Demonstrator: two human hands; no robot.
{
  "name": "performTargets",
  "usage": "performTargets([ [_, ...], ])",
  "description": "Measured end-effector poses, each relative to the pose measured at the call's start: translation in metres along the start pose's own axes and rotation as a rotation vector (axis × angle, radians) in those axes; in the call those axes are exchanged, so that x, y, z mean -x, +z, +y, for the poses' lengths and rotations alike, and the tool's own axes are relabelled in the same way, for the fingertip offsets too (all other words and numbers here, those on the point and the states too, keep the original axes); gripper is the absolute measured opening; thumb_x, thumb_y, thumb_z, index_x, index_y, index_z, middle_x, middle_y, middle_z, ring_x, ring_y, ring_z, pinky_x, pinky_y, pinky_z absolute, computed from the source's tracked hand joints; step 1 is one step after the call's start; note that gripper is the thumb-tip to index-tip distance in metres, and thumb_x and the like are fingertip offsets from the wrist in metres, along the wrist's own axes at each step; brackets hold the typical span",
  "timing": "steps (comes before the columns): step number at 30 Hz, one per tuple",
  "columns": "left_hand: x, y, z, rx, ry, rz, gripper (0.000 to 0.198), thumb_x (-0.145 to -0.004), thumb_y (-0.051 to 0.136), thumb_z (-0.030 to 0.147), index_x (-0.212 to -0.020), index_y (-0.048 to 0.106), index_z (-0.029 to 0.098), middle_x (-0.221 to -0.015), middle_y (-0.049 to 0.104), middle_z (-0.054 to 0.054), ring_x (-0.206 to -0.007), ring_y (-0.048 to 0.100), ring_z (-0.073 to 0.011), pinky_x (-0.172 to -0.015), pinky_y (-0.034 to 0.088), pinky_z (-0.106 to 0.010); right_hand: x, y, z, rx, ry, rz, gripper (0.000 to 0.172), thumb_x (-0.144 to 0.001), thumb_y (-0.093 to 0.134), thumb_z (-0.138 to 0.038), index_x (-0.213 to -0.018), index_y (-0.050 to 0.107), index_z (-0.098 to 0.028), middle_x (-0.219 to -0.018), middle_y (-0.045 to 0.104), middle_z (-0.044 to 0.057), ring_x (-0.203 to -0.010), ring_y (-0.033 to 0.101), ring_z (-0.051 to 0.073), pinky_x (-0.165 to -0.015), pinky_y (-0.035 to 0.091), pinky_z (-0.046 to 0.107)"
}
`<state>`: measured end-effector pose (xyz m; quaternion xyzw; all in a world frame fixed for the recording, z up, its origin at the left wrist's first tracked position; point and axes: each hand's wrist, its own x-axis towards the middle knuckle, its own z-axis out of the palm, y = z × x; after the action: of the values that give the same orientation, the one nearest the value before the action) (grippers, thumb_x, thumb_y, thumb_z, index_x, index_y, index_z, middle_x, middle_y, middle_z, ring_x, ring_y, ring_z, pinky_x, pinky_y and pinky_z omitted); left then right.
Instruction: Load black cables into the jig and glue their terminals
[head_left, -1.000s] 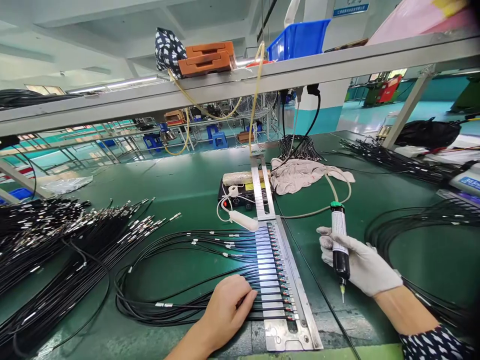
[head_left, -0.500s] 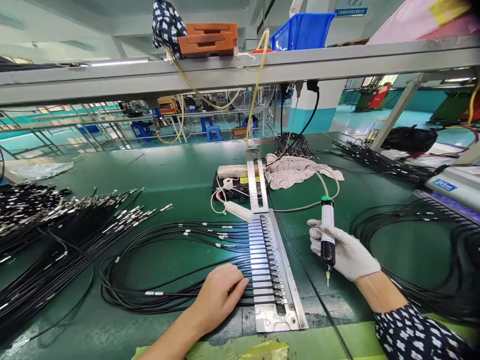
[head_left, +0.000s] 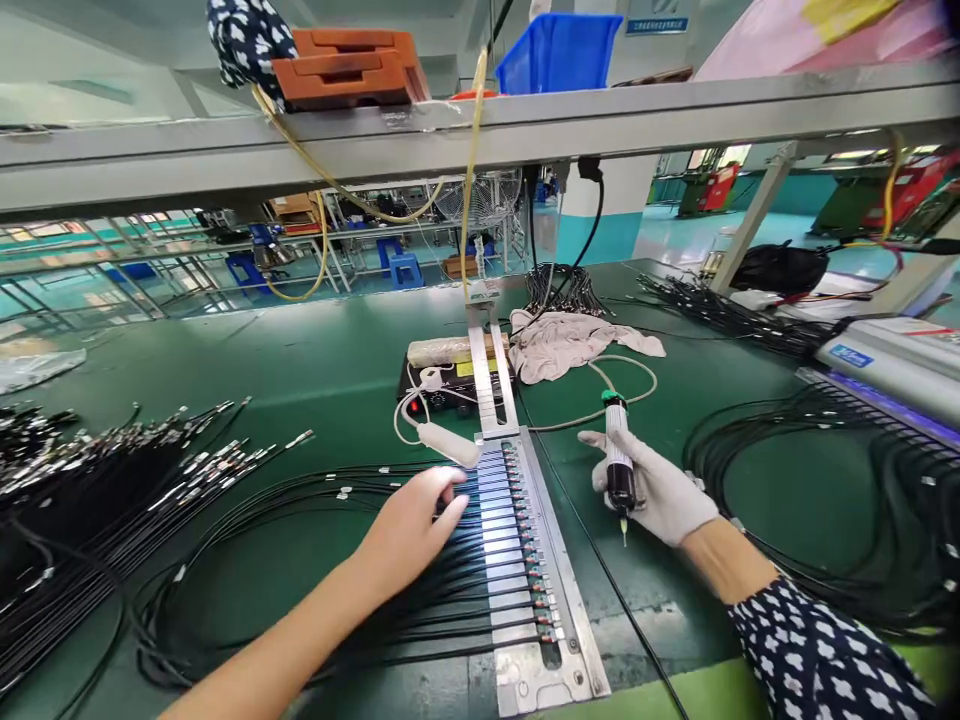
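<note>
My bare left hand is over the black cables, just left of the metal fixture. Its thumb and forefinger stand apart, with a gap between them; the other fingers are hidden beneath. The cables lie side by side across the fixture, their small connector ends in a row along its slot. A white cylindrical lamp on a cord rests at the fixture's far end, above a bluish glow. In a white glove, my right hand grips a black syringe with a green top. Its needle points down, right of the fixture and apart from it.
A black control box and a crumpled cloth lie behind the fixture. Loose cable bundles cover the left side. At right are coiled cables and a grey machine. A metal shelf beam crosses above.
My left hand has moved away from me along the cables, and its thumb and forefinger have parted. My right hand still holds the syringe. The whole view has shifted slightly.
</note>
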<state>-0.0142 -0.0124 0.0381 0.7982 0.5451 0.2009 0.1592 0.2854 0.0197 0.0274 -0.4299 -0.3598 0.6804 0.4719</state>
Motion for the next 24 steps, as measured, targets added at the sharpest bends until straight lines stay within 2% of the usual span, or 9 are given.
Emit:
performTargets([
  [3,-0.057,0.013,-0.017,-0.02,-0.013,0.037,0.019,-0.09,0.054,0.025,-0.104,0.062,0.016,-0.1,0.065,-0.009,-0.095,0.06,-0.0229,-0.089,0.048,-0.039,-0.014,0.02,-0.022,0.084,-0.089,0.022,0.061,-0.071,0.073,-0.064,-0.11,0.061,-0.018,-0.061,0.064,0.001,-0.049,0.052,0.013,-0.041,0.035,0.021],
  [5,-0.086,0.029,-0.031,-0.016,-0.041,0.043,0.02,-0.091,0.058,0.029,-0.105,0.061,0.014,-0.101,0.064,-0.008,-0.094,0.061,-0.0211,-0.088,0.05,-0.041,-0.024,0.032,-0.033,0.144,-0.181,0.047,0.059,-0.066,0.081,-0.052,-0.111,0.061,-0.02,-0.068,0.066,0.001,-0.059,0.058,0.015,-0.047,0.041,0.022],
  [8,-0.105,0.049,-0.047,0.016,-0.077,0.02,0.022,-0.093,0.059,0.034,-0.1,0.061,0.013,-0.091,0.063,-0.003,-0.08,0.062,-0.0157,-0.076,0.053,-0.035,-0.04,0.04,-0.029,0.211,-0.323,0.114,0.05,-0.063,0.086,-0.04,-0.103,0.063,-0.022,-0.085,0.07,0.001,-0.076,0.063,0.016,-0.064,0.049,0.024],
  [10,-0.105,0.054,-0.052,0.047,-0.089,0.008,0.015,-0.093,0.058,0.028,-0.094,0.061,0.013,-0.084,0.062,-0.001,-0.074,0.061,-0.0141,-0.07,0.052,-0.031,-0.049,0.039,-0.014,0.251,-0.342,0.128,0.043,-0.066,0.082,-0.044,-0.099,0.065,-0.021,-0.09,0.07,0.002,-0.075,0.064,0.015,-0.064,0.05,0.025],
  [14,-0.093,0.051,-0.052,0.092,-0.089,-0.006,0.009,-0.088,0.054,0.017,-0.09,0.062,0.015,-0.078,0.062,-0.002,-0.072,0.06,-0.0164,-0.068,0.051,-0.029,-0.055,0.034,0.02,0.348,-0.254,0.111,0.035,-0.075,0.076,-0.048,-0.092,0.07,-0.018,-0.084,0.071,0.005,-0.063,0.065,0.016,-0.053,0.05,0.026],
  [17,-0.08,0.043,-0.046,0.109,-0.084,-0.013,0.021,-0.088,0.054,0.02,-0.107,0.062,0.014,-0.095,0.064,-0.007,-0.088,0.063,-0.022,-0.08,0.052,-0.036,-0.052,0.032,0.032,0.429,-0.272,0.166,0.021,-0.074,0.078,-0.036,-0.085,0.071,-0.021,-0.094,0.072,0.004,-0.077,0.068,0.017,-0.068,0.056,0.027],
  [19,-0.069,0.039,-0.043,0.064,-0.017,0.0,0.035,-0.089,0.056,0.025,-0.122,0.056,0.014,-0.116,0.062,-0.011,-0.108,0.059,-0.0269,-0.094,0.047,-0.043,-0.049,0.031,0.033,0.499,-0.407,0.13,0.016,-0.076,0.076,-0.03,-0.09,0.071,-0.024,-0.101,0.072,0.003,-0.093,0.068,0.019,-0.083,0.056,0.029],
  [21,-0.056,0.039,-0.04,-0.053,0.134,0.018,0.036,-0.094,0.051,0.025,-0.129,0.053,0.018,-0.131,0.057,-0.011,-0.12,0.053,-0.0279,-0.101,0.042,-0.045,-0.048,0.03,0.033,0.587,-0.601,0.036,0.016,-0.081,0.071,-0.025,-0.098,0.07,-0.025,-0.106,0.071,0.003,-0.104,0.066,0.02,-0.092,0.054,0.031],
  [24,-0.039,0.048,-0.04,-0.232,0.313,0.05,0.035,-0.098,0.04,0.017,-0.132,0.051,0.018,-0.134,0.059,-0.007,-0.12,0.054,-0.0239,-0.1,0.042,-0.041,-0.047,0.031,0.032,0.736,-0.805,-0.005,0.016,-0.085,0.065,-0.015,-0.098,0.069,-0.023,-0.103,0.071,0.003,-0.101,0.066,0.017,-0.093,0.053,0.028],
])
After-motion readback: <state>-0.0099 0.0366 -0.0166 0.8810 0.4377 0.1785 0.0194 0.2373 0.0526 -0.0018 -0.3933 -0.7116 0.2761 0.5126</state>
